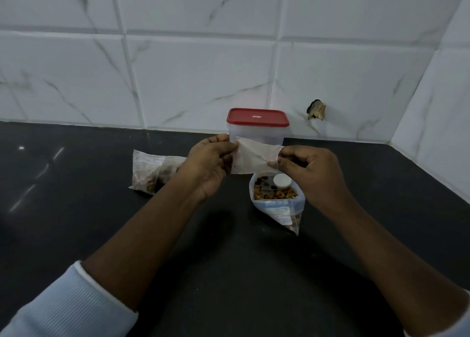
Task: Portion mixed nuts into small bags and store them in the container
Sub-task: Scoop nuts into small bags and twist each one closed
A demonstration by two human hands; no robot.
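Head view, looking down on a dark table set against a white marble-patterned tiled wall.

Left hand: raised above the table, thumb and fingers pinching the left edge of a small bag. Right hand: pinching the right edge of the same bag, fingers curled. The small bag is translucent, appears empty, and is stretched between the two hands, clear of the table surface.

Container: clear plastic, rectangular, standing upright at the back of the table close to the wall, directly behind the small bag. Red lid is seated on it. Contents cannot be determined through the wall from this angle.

Nut bag: larger, printed plastic, lying on the table below the right hand with its mouth open toward the hands. Mixed nuts are visible inside. A round white object sits among them near the mouth; it is possibly a small cup or cap, but the view is too coarse to say which.

Filled bags: lying on the table to the left of the left hand, dark and orange pieces inside; they overlap, so the count is unclear.

Wall shows a dark broken patch to the right of the container. Both forearms are bare, with pale ribbed sleeves pushed back.
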